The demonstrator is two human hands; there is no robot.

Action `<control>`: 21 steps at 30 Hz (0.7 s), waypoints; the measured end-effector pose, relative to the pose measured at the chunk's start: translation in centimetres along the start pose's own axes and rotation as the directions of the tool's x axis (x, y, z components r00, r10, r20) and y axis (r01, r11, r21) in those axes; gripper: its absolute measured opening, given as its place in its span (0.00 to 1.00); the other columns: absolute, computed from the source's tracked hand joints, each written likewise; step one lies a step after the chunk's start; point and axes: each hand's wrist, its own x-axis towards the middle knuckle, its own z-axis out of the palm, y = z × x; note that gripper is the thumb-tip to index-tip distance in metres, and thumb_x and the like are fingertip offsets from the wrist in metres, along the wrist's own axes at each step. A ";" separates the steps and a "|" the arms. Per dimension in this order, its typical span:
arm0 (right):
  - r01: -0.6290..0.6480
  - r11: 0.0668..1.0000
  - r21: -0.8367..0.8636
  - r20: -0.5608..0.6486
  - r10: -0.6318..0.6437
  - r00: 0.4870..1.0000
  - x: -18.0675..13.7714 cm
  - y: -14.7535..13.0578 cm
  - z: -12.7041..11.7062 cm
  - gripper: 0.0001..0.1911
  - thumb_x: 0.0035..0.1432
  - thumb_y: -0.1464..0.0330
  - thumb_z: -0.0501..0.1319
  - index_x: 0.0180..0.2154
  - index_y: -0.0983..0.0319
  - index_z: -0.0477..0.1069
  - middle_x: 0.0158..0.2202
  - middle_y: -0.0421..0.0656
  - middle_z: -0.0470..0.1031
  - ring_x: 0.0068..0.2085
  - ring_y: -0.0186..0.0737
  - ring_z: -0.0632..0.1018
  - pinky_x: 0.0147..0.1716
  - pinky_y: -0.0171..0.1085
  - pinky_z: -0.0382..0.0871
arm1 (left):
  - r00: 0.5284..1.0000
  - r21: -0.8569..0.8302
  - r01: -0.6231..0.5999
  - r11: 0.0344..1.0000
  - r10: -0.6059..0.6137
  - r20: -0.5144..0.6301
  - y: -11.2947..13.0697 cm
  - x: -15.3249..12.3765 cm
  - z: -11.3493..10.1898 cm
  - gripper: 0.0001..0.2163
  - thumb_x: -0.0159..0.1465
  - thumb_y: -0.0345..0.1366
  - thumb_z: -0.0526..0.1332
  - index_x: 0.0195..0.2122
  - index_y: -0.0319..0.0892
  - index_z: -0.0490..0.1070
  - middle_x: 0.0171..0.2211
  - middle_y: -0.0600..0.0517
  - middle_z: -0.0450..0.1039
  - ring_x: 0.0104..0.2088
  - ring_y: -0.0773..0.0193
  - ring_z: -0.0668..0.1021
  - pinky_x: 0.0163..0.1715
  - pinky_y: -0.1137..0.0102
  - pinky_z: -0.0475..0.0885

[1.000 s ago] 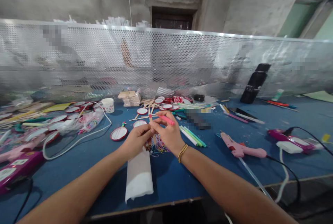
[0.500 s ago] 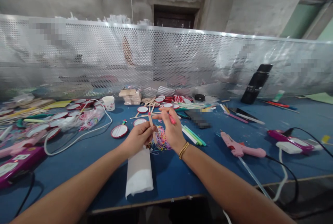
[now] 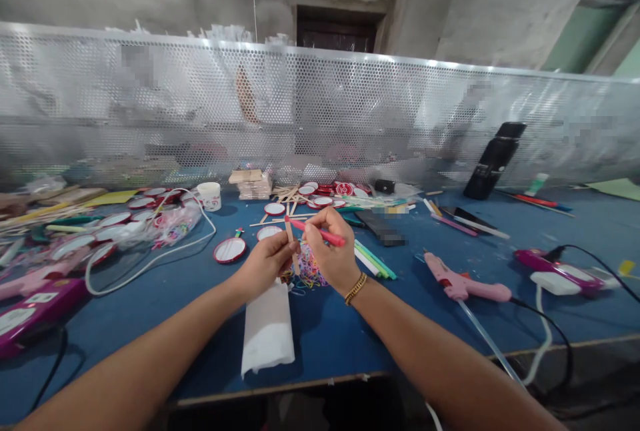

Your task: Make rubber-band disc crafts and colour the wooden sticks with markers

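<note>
My left hand point(image 3: 265, 263) pinches the lower part of a thin wooden stick point(image 3: 291, 242) that stands nearly upright over the blue table point(image 3: 150, 311). My right hand point(image 3: 331, 251) is closed on a pink straw point(image 3: 315, 231) that lies crosswise, its left tip touching the top of the stick. Just below the hands lies a heap of coloured rubber bands point(image 3: 310, 274). A folded white tissue point(image 3: 267, 335) lies under my left wrist.
A pink glue gun point(image 3: 463, 286) with a cable lies to the right. Round red-rimmed mirrors point(image 3: 229, 250), loose sticks and straws point(image 3: 375, 261) litter the table. A white cup point(image 3: 209, 195) and a perforated metal screen point(image 3: 320, 117) stand behind. A purple device point(image 3: 35, 304) lies left.
My right hand has turned the pink straw from a downward slant to nearly level and brought its tip to the top of the stick. The left hand stays in place.
</note>
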 end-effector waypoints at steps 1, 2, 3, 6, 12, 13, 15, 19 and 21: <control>0.008 1.000 -0.015 0.008 -0.008 1.000 0.0 -0.1 0.0 0.05 0.57 0.71 0.57 0.28 0.60 0.67 0.26 0.38 0.71 0.28 0.34 0.72 0.31 0.36 0.66 | 1.000 -0.004 0.001 1.000 -0.001 0.005 0.1 0.0 0.0 0.18 0.62 0.53 0.58 0.28 0.42 0.61 0.18 0.61 0.55 0.18 0.73 0.59 0.18 0.74 0.52; 0.011 1.000 -0.024 0.016 -0.011 1.000 0.0 -0.1 0.0 0.05 0.57 0.71 0.57 0.28 0.60 0.67 0.26 0.38 0.71 0.29 0.35 0.73 0.32 0.36 0.66 | 1.000 -0.003 0.001 1.000 -0.001 0.010 0.1 0.0 0.0 0.18 0.62 0.53 0.58 0.28 0.42 0.60 0.18 0.61 0.55 0.18 0.73 0.59 0.18 0.74 0.52; 0.007 1.000 -0.028 0.024 -0.006 1.000 0.0 -0.1 0.0 0.05 0.57 0.71 0.57 0.28 0.60 0.67 0.26 0.38 0.71 0.29 0.35 0.73 0.32 0.36 0.66 | 1.000 0.003 0.001 1.000 -0.001 0.014 0.2 0.0 0.1 0.18 0.62 0.53 0.58 0.28 0.42 0.60 0.18 0.61 0.55 0.18 0.73 0.59 0.18 0.74 0.51; -0.018 0.999 -0.029 0.037 0.019 0.999 0.1 0.0 0.0 0.05 0.58 0.70 0.57 0.29 0.60 0.67 0.26 0.38 0.72 0.29 0.35 0.73 0.32 0.36 0.66 | 1.000 0.032 0.001 1.000 -0.001 0.014 0.4 -0.1 0.1 0.18 0.63 0.52 0.58 0.28 0.42 0.60 0.18 0.61 0.56 0.18 0.73 0.59 0.18 0.74 0.52; -0.024 0.998 -0.051 -0.008 0.024 1.000 0.2 0.5 0.0 0.06 0.59 0.69 0.57 0.29 0.60 0.66 0.26 0.38 0.72 0.29 0.35 0.73 0.33 0.37 0.66 | 1.000 0.012 0.016 1.000 -0.016 -0.007 0.3 0.0 0.1 0.18 0.62 0.52 0.58 0.28 0.42 0.62 0.16 0.61 0.56 0.17 0.73 0.59 0.18 0.74 0.52; -0.025 0.999 -0.042 -0.014 0.024 1.000 0.2 0.6 -0.1 0.06 0.59 0.69 0.57 0.29 0.60 0.66 0.26 0.38 0.72 0.30 0.35 0.73 0.33 0.37 0.66 | 1.000 0.007 0.012 1.000 -0.012 -0.012 0.3 0.0 0.0 0.18 0.62 0.52 0.58 0.28 0.42 0.62 0.16 0.61 0.56 0.17 0.73 0.59 0.18 0.74 0.51; -0.022 0.999 -0.025 -0.015 0.021 1.000 0.2 0.6 -0.1 0.06 0.60 0.68 0.56 0.30 0.60 0.66 0.27 0.38 0.72 0.30 0.35 0.73 0.33 0.37 0.66 | 1.000 0.009 0.006 1.000 -0.006 -0.017 0.3 0.0 0.0 0.18 0.62 0.53 0.58 0.28 0.41 0.62 0.16 0.61 0.56 0.17 0.73 0.58 0.17 0.74 0.51; -0.001 1.000 -0.022 0.015 0.002 1.000 0.1 0.4 -0.1 0.06 0.60 0.69 0.57 0.29 0.60 0.67 0.27 0.38 0.72 0.30 0.35 0.73 0.34 0.37 0.66 | 1.000 0.027 0.013 1.000 -0.013 -0.012 0.4 0.0 0.0 0.19 0.62 0.53 0.59 0.28 0.42 0.61 0.17 0.60 0.57 0.18 0.73 0.59 0.18 0.74 0.52; -0.010 1.000 -0.026 0.030 0.011 0.999 0.1 0.3 -0.1 0.06 0.59 0.70 0.57 0.29 0.60 0.67 0.27 0.38 0.72 0.30 0.35 0.73 0.33 0.36 0.66 | 1.000 0.020 0.015 1.000 -0.014 -0.007 0.4 0.0 0.1 0.19 0.61 0.53 0.59 0.27 0.42 0.61 0.17 0.60 0.57 0.18 0.73 0.60 0.18 0.74 0.52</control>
